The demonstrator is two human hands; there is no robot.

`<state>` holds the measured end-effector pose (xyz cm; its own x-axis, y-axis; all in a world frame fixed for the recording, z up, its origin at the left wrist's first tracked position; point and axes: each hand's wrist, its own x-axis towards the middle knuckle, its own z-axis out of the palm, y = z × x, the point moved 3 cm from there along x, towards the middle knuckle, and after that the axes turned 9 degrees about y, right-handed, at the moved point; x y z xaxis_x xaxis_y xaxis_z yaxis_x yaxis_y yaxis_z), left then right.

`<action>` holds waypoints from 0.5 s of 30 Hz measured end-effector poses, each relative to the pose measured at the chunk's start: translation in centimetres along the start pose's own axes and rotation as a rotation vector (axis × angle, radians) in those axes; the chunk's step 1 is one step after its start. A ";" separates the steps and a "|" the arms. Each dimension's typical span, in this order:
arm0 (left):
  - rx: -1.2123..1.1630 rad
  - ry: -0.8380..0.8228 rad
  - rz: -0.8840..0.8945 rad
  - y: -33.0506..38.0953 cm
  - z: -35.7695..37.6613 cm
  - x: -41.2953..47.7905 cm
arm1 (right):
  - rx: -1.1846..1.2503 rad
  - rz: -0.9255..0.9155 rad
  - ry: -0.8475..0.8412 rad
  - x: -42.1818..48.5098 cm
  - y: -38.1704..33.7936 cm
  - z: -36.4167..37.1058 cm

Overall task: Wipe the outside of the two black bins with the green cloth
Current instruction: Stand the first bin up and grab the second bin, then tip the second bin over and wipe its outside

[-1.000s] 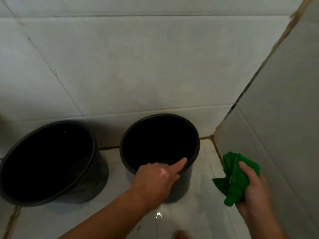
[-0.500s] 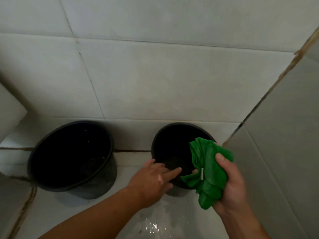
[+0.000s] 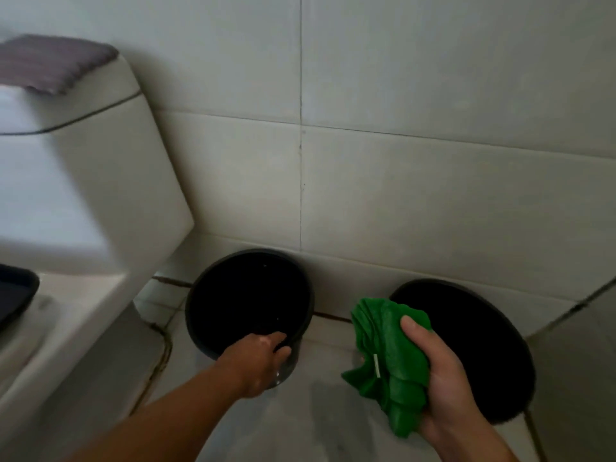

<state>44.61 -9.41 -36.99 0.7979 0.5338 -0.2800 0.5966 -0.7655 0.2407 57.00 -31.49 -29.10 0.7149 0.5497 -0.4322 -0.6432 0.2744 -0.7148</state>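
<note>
Two round black bins stand on the tiled floor against the wall. My left hand [image 3: 259,363] grips the near rim of the left bin [image 3: 233,271], fingers hooked inside it. The right bin [image 3: 473,328] sits near the corner, partly hidden behind my right hand [image 3: 440,378]. That hand holds the bunched green cloth [image 3: 383,355] in the air in front of the right bin, apart from both bins.
A white toilet tank [image 3: 83,181] with a grey folded cloth [image 3: 53,61] on top fills the left side, close to the left bin. A dark object [image 3: 13,295] lies at the far left edge. Tiled walls [image 3: 400,178] close in behind and on the right.
The view has swung left, bringing the toilet into sight. My left hand moved from the right bin's rim to the left bin's rim and gripped it. The cloth stayed in my right hand.
</note>
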 end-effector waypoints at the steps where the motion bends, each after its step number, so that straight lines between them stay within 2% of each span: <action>1: 0.038 0.001 0.018 0.1 0.4 0.2 | -0.010 0.014 -0.010 0.2 0.1 0.4; 3: 0.108 0.026 0.034 0.1 0.7 0.3 | -0.024 0.031 -0.011 0.9 0.3 0.7; 7: 0.027 0.153 0.014 -0.6 1.0 -0.3 | -0.028 0.059 0.016 1.9 0.7 0.4; 12: -0.473 0.399 -0.133 -1.9 -0.8 -2.0 | 0.041 0.116 -0.008 1.0 0.5 -0.1; 15: -0.737 0.421 -0.318 -2.9 -0.6 -3.6 | 0.056 0.125 -0.041 -0.4 0.3 0.0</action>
<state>40.10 -8.89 -36.15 0.4650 0.8788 -0.1072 0.5825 -0.2125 0.7845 56.56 -31.58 -29.11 0.6174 0.6140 -0.4918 -0.7415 0.2453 -0.6245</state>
